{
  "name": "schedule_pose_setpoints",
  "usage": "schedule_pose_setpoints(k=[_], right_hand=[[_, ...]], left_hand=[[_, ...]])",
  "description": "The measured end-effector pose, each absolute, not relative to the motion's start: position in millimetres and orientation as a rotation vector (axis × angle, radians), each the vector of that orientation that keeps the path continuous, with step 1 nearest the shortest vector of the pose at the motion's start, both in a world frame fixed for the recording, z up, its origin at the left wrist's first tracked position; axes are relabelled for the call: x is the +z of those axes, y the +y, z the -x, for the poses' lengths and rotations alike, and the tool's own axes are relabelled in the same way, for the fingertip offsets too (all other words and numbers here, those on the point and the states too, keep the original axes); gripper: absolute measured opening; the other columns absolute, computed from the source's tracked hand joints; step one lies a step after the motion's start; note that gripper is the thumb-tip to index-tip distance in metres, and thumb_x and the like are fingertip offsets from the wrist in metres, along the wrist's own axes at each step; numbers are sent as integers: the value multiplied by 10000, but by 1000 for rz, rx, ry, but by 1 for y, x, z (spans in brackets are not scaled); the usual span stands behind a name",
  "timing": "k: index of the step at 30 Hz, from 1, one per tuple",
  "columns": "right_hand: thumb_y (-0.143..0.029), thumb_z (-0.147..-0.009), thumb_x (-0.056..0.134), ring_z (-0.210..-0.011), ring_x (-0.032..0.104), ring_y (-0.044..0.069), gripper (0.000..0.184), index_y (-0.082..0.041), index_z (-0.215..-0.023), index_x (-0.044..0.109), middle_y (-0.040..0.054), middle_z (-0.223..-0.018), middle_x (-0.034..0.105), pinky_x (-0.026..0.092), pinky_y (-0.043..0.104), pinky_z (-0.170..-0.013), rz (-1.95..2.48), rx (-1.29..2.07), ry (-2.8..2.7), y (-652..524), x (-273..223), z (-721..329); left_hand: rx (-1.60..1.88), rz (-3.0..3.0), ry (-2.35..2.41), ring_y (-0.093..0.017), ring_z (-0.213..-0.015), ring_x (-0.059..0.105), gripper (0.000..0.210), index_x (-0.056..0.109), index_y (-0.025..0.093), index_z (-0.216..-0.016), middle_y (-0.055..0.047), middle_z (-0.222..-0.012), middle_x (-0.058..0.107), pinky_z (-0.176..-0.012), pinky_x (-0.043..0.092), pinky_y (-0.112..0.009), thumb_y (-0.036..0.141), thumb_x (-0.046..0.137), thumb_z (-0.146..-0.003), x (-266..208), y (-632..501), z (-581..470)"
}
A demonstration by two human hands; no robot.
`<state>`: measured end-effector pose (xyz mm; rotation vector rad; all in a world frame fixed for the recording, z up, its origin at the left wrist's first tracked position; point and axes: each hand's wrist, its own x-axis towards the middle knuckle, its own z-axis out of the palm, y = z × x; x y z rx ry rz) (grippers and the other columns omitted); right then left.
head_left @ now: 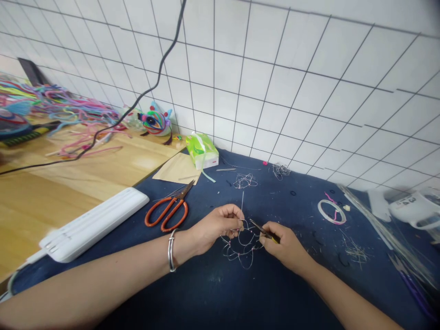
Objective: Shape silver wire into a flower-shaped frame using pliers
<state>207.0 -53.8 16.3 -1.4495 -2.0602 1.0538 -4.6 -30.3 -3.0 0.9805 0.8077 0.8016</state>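
Observation:
My left hand (pixel 218 228) pinches a looped silver wire ring (pixel 239 254) between thumb and fingertips, and a straight wire end (pixel 243 201) sticks up above the pinch. Small pink beads sit along the ring, whose loops hang below and to the right of the fingers. My right hand (pixel 287 250) is closed around small pliers (pixel 266 232) with dark jaws and a yellowish grip. Their tips point left, close to the ring's upper right side; whether they touch the wire I cannot tell. Behind the hands, a similar looped wire piece (pixel 245 181) lies on the dark blue mat (pixel 192 298).
Orange-handled scissors (pixel 180 197) and a white power strip (pixel 96 224) lie left. A tissue pack (pixel 202 150) stands behind. Rightward are a white ring-shaped roll (pixel 320 211), wire scraps (pixel 356 252), long wires, a purple-handled tool (pixel 414 288) and a white glue gun (pixel 409 208). A black cable (pixel 161 73) hangs left.

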Motion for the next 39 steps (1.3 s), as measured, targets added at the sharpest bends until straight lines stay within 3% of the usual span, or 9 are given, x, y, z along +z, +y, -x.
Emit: schedule_pose_setpoints(k=[14,33,39], right_hand=[[-218,-760,500,-609,433,103,57,-181,-732,533,-33,-660,482,341,219,-571,1458,1064,-2054,-54,17,-207],[-245,-773,488,-599,412,105,84,-183,-731,527,-37,-636,449,338,221,-566,1470,1082,-2018,-54,15,-206],[-253,-769,494,-579,400,104,91,-187,-716,526,-41,-614,435,335,216,-549,1479,1076,-1989,-54,15,-207]], left_hand=[[796,-970,778,-70,-545,469,128,561,154,-768,24,-627,522,-519,342,-206,226,648,-707,-2,-29,5],[794,-895,737,-95,-611,534,124,543,151,-767,0,-703,562,-559,382,-224,234,626,-728,2,-31,7],[797,-901,743,-132,-714,576,132,542,150,-786,-41,-821,607,-629,425,-259,239,622,-731,2,-32,6]])
